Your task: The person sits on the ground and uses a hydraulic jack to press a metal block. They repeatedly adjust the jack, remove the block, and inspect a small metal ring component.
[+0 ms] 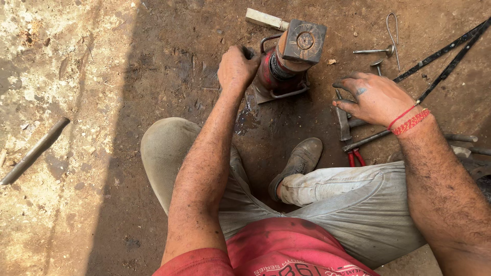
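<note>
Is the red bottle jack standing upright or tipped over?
Upright. The red bottle jack stands on its base plate on the dirt floor, square head facing the camera; the left hand grips its side.

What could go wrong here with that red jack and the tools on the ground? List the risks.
1. The red bottle jack leans on oily dirt; it might tip as the left hand works at its base.
2. The right hand hovers over the scattered tools; a blind grab could pinch fingers.
3. The shoe sits close by if the jack falls.

red bottle jack (pixel 286 64) upright on dirt floor
</note>
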Tool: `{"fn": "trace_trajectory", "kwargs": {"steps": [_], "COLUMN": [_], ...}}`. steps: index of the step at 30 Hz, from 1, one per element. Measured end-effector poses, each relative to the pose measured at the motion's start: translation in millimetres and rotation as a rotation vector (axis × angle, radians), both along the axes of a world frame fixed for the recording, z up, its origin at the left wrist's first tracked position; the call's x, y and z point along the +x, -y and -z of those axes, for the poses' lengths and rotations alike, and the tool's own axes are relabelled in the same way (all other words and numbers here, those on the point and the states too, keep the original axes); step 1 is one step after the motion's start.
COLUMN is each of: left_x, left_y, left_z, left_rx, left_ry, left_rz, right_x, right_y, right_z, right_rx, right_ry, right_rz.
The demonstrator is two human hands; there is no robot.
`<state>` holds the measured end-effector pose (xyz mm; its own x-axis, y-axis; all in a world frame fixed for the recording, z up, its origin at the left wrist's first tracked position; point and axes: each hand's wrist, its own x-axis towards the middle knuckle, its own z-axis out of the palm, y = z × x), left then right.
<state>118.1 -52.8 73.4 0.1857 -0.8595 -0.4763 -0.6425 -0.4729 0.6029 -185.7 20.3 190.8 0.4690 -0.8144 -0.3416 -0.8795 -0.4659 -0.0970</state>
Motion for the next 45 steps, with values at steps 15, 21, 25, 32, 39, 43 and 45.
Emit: {"fn": "trace_trajectory", "kwargs": {"steps": [15, 21, 25, 32, 39, 43, 45], "left_x": [18, 22, 22, 17, 8, -1, -4], "left_y": [-9, -11, -12, -8, -11, -10, -10], "left_z": [50, 49, 44, 44, 25, 9, 0], "left_rx": [0.154, 0.093, 0.093, 0.203, 0.087, 0.018, -0.104], "left_ry": [0.319, 0.400, 0.416, 0.455, 0.462, 0.475, 0.484], "left_rz": [0.222, 0.206, 0.211, 0.273, 0.328, 0.438, 0.432], "right_x": [1, 1, 2, 3, 5, 5, 6], "right_y": [-4, -7, -7, -10, -9, -8, -9], "right_z": [-4, -4, -6, -7, -10, -11, -12], "right_rx": [0.010, 0.000, -0.007, 0.006, 0.026, 0.030, 0.000], "right_ry": [-0.012, 0.014, 0.014, 0.023, -0.037, -0.059, -0.017], "right_rz": [-0.010, -0.010, -0.021, 0.016, 0.007, 0.036, 0.048]}}
